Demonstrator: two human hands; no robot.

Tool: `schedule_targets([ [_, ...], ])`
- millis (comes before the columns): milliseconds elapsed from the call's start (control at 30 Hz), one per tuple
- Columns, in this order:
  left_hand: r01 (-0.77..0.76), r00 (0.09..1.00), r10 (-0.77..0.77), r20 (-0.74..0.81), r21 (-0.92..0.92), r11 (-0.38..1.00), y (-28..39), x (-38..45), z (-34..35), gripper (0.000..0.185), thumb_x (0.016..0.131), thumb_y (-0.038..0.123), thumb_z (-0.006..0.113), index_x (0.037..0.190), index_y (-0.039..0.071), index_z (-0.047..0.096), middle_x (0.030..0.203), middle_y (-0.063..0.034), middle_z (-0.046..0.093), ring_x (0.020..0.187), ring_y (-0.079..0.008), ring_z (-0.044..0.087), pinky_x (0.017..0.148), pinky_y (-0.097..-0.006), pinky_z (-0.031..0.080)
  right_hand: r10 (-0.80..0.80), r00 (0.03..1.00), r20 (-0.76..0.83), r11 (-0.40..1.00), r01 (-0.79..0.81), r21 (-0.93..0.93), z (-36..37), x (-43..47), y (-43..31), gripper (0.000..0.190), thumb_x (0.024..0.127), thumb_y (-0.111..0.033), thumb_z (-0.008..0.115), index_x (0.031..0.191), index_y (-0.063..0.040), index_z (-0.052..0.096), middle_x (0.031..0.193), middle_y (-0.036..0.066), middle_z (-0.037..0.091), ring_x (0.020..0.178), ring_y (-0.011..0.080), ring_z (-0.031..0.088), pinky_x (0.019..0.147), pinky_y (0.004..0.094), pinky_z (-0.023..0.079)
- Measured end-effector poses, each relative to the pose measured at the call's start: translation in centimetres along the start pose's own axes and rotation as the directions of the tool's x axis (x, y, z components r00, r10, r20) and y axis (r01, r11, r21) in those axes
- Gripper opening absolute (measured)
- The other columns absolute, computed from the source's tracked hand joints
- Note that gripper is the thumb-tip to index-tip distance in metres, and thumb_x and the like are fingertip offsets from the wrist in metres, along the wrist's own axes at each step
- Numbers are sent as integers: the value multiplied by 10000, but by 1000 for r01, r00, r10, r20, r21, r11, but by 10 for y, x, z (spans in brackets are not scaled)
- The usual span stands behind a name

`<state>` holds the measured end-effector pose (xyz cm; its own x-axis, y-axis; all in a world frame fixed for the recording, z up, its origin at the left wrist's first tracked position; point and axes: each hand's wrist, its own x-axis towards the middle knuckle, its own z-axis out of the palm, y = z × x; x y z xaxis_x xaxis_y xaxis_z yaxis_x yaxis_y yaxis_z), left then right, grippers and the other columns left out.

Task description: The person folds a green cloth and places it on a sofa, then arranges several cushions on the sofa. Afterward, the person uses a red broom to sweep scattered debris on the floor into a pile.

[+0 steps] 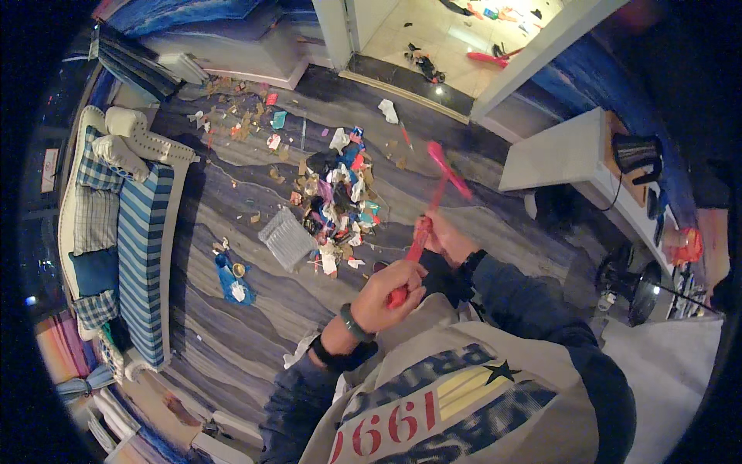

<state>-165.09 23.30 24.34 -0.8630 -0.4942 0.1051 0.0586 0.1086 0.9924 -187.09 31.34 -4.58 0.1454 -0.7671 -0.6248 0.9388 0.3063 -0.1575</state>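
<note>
A long red broom handle (418, 246) is gripped in both of my hands. My left hand (389, 298) wraps around its near end, close to my chest. Farther along the handle, my right hand (445, 236) closes around it. The pink broom head (448, 169) is at the far end, over the patterned floor; whether it touches the floor I cannot tell. To its left lies a heap of mixed litter (342, 191), with paper scraps, plastic pieces and dark bits. A grey ribbed, box-like object (288, 239) sits at the heap's near left side.
A sofa (142, 249) with striped seat and cushions lines the left side. Scattered scraps (240, 116) and a blue plastic bag (235, 278) lie on the floor. A doorway threshold (406, 93) opens to a littered tiled floor. A white desk (556, 151) and black fan (629, 284) stand right.
</note>
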Motion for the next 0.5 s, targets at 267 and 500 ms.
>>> schedule_targets([
  [267,233,940,-205,-274,72,970,10,27,-43,117,812,-63,621,809,13,531,883,-122,618,832,-260,610,756,-337,477,68,982,-179,960,-113,-258,151,26,-9,193,978,-258,499,932,-70,498,809,41,516,755,172,534,727,376,493],
  [500,184,981,-189,-32,438,880,80,118,-51,206,707,-2,722,768,80,543,774,-90,578,784,-322,614,625,-374,502,371,925,76,917,-352,-189,186,109,-30,174,963,-247,540,900,-90,499,815,55,558,763,180,583,701,369,511],
])
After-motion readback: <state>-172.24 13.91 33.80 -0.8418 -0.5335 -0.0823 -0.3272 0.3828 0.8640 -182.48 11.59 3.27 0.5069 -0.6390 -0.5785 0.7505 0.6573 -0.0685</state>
